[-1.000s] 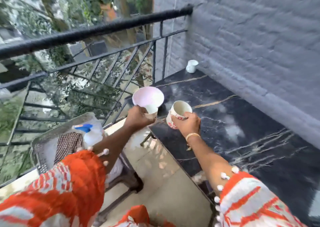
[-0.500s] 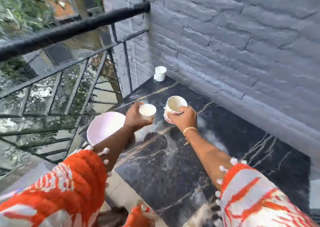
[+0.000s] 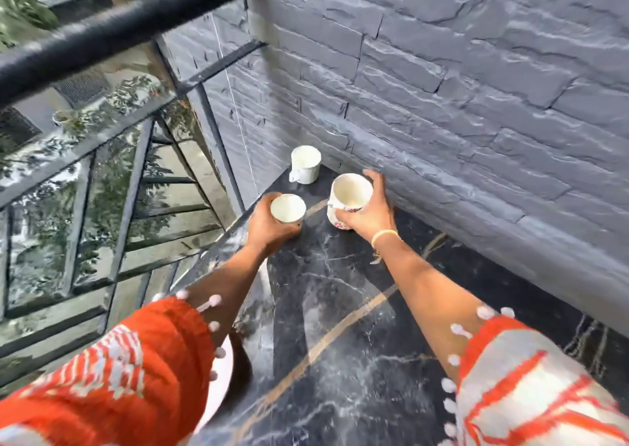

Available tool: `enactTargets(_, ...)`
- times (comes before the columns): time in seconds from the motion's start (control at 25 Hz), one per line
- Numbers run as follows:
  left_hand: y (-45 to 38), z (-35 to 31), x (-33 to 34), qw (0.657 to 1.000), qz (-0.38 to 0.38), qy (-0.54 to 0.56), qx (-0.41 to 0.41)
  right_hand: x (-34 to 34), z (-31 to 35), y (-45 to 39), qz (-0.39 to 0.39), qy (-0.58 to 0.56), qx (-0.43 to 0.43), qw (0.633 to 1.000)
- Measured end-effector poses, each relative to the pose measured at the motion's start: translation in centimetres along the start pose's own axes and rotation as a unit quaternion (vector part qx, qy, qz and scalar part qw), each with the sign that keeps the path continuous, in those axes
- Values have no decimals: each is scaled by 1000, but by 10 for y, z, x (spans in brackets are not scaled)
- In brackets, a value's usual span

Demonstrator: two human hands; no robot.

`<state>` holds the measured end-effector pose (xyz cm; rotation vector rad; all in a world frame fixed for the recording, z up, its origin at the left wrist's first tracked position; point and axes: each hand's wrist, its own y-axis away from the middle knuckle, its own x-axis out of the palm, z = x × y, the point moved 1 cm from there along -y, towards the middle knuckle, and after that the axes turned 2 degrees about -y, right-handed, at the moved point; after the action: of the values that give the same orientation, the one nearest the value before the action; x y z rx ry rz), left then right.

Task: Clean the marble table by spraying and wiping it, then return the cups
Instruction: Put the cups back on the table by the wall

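Note:
The black marble table (image 3: 347,326) with white and gold veins runs along the grey wall. My left hand (image 3: 265,231) grips a small plain white cup (image 3: 288,208) at the table's far left part. My right hand (image 3: 369,212) holds a larger white cup with a red pattern (image 3: 348,196), its base low over or on the marble near the wall. A third white cup with a handle (image 3: 305,164) stands in the far corner, just beyond both hands. All cups look empty.
A grey stone-brick wall (image 3: 459,88) borders the table on the right. A black metal railing (image 3: 112,34) with glass panels closes off the left and far side. A pink round object (image 3: 221,387) shows under my left forearm, beside the table's left edge.
Both hands have carried their cups farther along the table toward the far corner and the white cup there, and lower toward the marble. The view has swung right toward the wall.

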<state>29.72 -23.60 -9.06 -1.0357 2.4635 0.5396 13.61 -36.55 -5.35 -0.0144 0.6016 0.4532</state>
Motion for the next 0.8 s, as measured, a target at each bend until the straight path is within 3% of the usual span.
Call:
enactTargets(0.24, -34, 6, 12, 999, -24, -40, 7, 26, -8, -45, -17, -5, 26, 1000)
enactTargets(0.48, -36, 12, 14, 999, -11, -28, 10, 23, -12, -61, 22, -4, 18, 1000)
enactTargets(0.68, -4, 24, 19, 996, -14, -19, -86, 30, -36, -16, -2, -40, 148, 988)
enactTargets(0.8, 39, 26, 25, 995, 1, -58, -76, 36, -47, 35, 62, 50, 149, 986)
